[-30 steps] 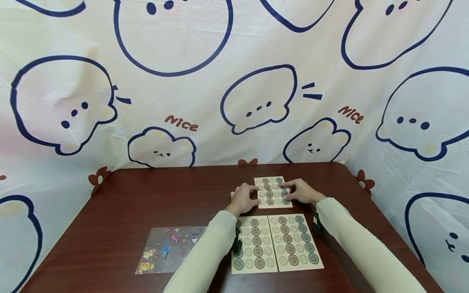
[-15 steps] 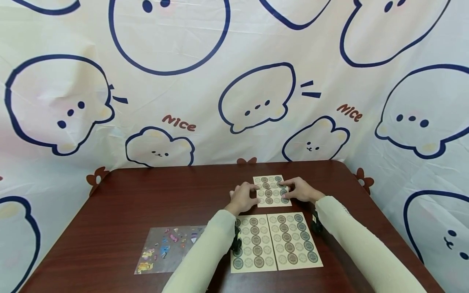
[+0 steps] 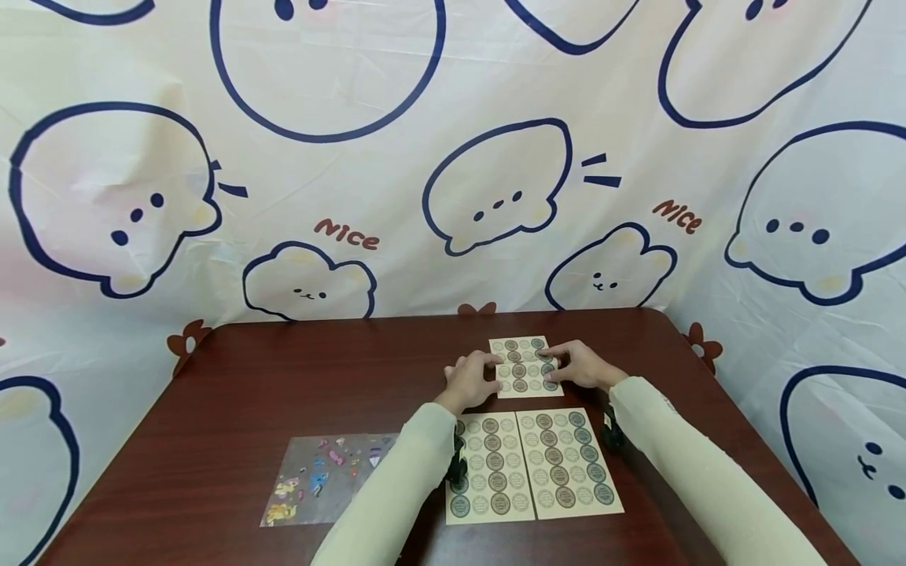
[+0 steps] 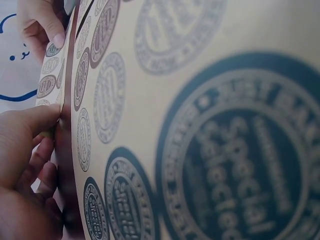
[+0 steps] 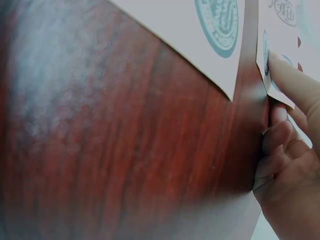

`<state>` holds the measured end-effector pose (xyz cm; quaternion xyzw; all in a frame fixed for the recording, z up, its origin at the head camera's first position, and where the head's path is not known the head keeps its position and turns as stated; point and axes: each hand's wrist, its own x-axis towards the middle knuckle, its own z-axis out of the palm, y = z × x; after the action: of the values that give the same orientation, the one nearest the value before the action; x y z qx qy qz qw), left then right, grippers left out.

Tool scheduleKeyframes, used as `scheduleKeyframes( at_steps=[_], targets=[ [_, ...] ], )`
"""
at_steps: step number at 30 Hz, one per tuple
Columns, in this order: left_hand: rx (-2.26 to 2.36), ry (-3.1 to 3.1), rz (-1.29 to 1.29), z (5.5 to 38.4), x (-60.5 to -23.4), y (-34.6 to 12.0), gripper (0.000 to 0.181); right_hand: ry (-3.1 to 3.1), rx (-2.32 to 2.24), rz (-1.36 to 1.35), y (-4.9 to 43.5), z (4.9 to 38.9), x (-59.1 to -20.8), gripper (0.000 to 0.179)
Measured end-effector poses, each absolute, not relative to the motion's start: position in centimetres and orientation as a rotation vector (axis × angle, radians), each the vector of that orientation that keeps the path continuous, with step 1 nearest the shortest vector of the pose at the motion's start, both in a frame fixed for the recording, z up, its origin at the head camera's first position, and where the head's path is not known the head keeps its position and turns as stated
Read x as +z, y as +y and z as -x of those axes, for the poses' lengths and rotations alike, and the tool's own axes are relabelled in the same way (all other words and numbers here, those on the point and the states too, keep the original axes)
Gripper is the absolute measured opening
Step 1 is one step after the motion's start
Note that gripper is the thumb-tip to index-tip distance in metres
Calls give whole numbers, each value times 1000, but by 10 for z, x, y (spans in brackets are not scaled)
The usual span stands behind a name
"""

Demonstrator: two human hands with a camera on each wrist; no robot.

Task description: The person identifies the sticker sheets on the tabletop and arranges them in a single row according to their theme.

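Observation:
A cream sheet of round label stickers (image 3: 525, 366) lies toward the back of the table, with a bend line running across its middle. My left hand (image 3: 469, 383) pinches its left edge between thumb and index finger, which the left wrist view shows close up. At the opposite edge my right hand (image 3: 586, 367) holds on, its thumb (image 5: 292, 80) on top and other fingers curled below. Nearer to me, two larger sheets of the same round stickers, a left sheet (image 3: 506, 478) and a right sheet (image 3: 569, 460), lie side by side. My left forearm partly covers the left one.
To the left, a clear plastic sheet with small colourful stickers (image 3: 320, 481) lies flat, partly hidden by my left sleeve (image 3: 396, 479). The dark wooden table (image 3: 177, 456) ends at a cartoon-printed cloth (image 3: 396, 189) behind and on both sides.

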<state>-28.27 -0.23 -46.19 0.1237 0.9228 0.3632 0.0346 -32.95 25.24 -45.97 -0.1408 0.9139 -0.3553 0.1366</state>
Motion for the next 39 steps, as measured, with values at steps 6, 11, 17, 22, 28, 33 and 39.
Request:
scheduleKeyframes(
  at_steps=[6, 11, 17, 22, 28, 33, 39],
  targets=[
    [1120, 2839, -401, 283, -461, -2, 39, 2660, -1001, 399, 252, 330, -460, 56],
    [1101, 2837, -407, 281, -461, -2, 39, 2661, -977, 373, 251, 330, -459, 57],
    [1121, 2827, -425, 282, -462, -1, 40, 2669, -969, 378, 250, 329, -456, 57],
    [1148, 2812, -431, 285, -463, 0, 42, 2667, -965, 398, 249, 330, -455, 58],
    [1208, 2769, -402, 285, -461, -1, 43, 2685, -942, 405, 249, 332, -453, 59],
    [1259, 2763, -422, 284, -455, -2, 43, 2714, -934, 404, 249, 333, -448, 58],
    [1283, 2772, -389, 284, -452, -1, 42, 2716, -946, 431, 249, 331, -443, 57]
  ],
)
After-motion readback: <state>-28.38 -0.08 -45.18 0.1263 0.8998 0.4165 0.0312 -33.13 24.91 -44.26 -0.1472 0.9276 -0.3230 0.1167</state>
